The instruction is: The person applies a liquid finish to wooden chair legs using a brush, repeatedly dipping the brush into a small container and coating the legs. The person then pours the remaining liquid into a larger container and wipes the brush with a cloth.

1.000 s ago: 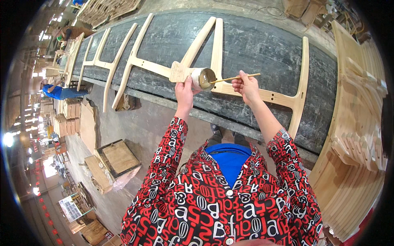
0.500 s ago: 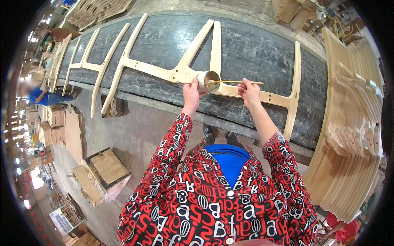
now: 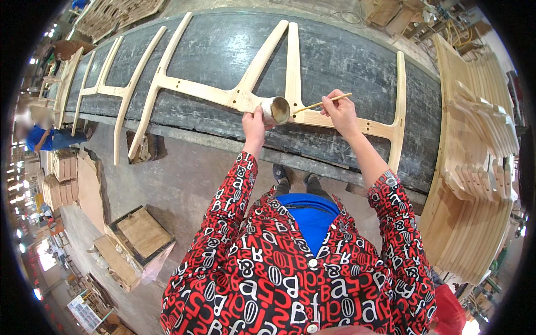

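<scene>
My left hand (image 3: 254, 126) is closed round a pale cup (image 3: 269, 110), tilted so its open mouth faces right; the inside looks brownish. Between the fingers of my right hand (image 3: 340, 113) is a thin wooden stick (image 3: 326, 103). Its lower tip meets the pale wooden chair frame (image 3: 329, 120) close to a dark hole near the frame's joint, just right of the cup. The cup is held over the end of another wooden frame (image 3: 204, 93), whose crossbar also has dark holes. Both frames lie on the dark worktable (image 3: 346, 61).
More wooden frames (image 3: 124, 91) lie farther left on the table. Stacked curved wooden parts (image 3: 474, 195) stand at the right. A wooden box (image 3: 142, 234) sits on the floor at lower left. A person in blue (image 3: 47, 138) is at the far left.
The stick's tip has come out of the cup and down onto the frame beside a hole. My right hand has turned and risen slightly; the cup has shifted a little left.
</scene>
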`<state>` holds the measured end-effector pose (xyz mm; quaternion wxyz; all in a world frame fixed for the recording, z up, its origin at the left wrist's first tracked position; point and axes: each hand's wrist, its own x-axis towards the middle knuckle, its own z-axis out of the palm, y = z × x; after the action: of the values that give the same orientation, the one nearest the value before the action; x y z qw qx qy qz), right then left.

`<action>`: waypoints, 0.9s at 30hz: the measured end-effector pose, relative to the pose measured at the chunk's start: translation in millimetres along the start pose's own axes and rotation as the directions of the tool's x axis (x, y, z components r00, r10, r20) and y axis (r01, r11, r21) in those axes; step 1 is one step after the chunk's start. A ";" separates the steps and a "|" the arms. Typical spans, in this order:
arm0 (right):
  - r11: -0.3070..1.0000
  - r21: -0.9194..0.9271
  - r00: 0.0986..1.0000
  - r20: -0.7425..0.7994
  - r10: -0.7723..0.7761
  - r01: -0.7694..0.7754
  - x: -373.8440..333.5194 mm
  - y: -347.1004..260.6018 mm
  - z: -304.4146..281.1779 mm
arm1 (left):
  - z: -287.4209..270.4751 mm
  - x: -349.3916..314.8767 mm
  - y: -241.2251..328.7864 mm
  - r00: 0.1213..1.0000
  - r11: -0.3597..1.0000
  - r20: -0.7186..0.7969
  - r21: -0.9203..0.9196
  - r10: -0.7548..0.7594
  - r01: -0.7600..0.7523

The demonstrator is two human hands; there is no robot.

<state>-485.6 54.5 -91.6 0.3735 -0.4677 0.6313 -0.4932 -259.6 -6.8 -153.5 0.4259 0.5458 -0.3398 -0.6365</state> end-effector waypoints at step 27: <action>0.940 -0.322 0.993 0.037 -0.110 0.116 36.4 5.5 0.8 | -18.8 -16.1 -3.2 0.999 0.995 -0.029 -0.089 -0.039 0.036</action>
<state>-496.3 19.8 -97.5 0.2686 -0.5627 0.6722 -0.3992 -240.9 9.8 -153.2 0.4428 0.5425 -0.2944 -0.6503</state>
